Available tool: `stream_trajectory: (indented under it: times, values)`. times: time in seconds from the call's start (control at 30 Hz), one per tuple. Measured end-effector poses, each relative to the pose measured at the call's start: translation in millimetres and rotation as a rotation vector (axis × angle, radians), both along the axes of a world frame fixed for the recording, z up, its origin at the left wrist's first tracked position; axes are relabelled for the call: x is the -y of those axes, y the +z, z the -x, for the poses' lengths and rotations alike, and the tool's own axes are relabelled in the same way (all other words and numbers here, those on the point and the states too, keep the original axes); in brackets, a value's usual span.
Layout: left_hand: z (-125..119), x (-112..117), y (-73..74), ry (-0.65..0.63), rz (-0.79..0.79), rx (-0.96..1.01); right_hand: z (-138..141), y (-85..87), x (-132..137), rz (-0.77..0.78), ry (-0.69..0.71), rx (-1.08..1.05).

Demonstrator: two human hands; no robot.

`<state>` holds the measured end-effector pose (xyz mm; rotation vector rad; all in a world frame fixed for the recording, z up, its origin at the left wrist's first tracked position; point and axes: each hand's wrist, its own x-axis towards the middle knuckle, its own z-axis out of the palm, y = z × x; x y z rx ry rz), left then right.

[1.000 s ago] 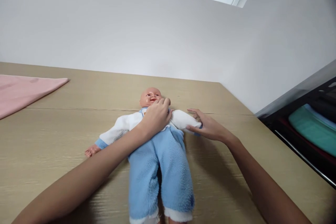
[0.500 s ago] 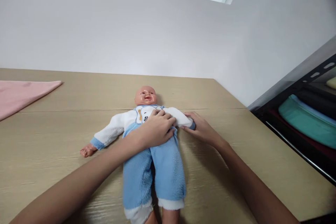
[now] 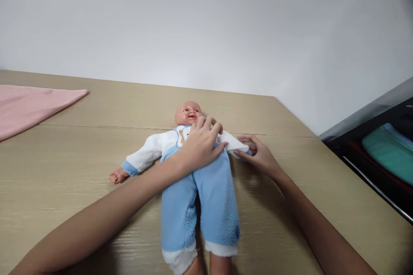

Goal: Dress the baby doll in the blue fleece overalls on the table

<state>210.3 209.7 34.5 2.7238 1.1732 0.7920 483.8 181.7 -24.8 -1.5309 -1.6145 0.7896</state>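
A baby doll [image 3: 211, 189] lies on its back in a white top and fuzzy blue trousers with white cuffs. My left hand [image 3: 204, 142] rests across its chest, fingers bent over the shoulder below the chin and thumb on the upper sleeve, holding the doll there. At the end of the white sleeve [image 3: 238, 144] on the right, my right hand [image 3: 260, 154] pinches the blue cuff between thumb and fingers. The doll's hand on that side is not visible. Its other arm [image 3: 145, 152] stretches out to the left, with the plastic hand showing past the blue cuff.
The doll lies on a wooden table [image 3: 80, 167] with a seam across it. A pink cloth [image 3: 35, 107] lies at the left. Behind stands a white wall [image 3: 145, 30]. On the right, a black rack [image 3: 342, 148] holds a folded green cloth [image 3: 390, 150].
My left hand has moved up from the doll's belly toward its shoulder. My right hand remains at the sleeve's end, its fingers raised slightly. The view has shifted a little.
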Motion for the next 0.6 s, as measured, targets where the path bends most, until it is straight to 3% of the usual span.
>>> stream_trajectory:
  times: [0.13, 0.27, 0.43, 0.6]
  values:
    - [18, -2, 5.5, -0.044, 0.004, 0.042, 1, 19.1, 1, -0.017, -0.086, -0.147]
    - [25, -7, -2.5, -0.085, 0.032, 0.014, 17, 44.4, 6, -0.061, -0.088, -0.189]
    - [20, -11, -12.1, -0.085, 0.052, 0.102, 74, 74.9, 15, -0.284, -0.034, -0.140]
    - [24, -16, -11.2, -0.058, 0.093, 0.423, 129, 106.9, 17, -0.569, 0.074, 0.143]
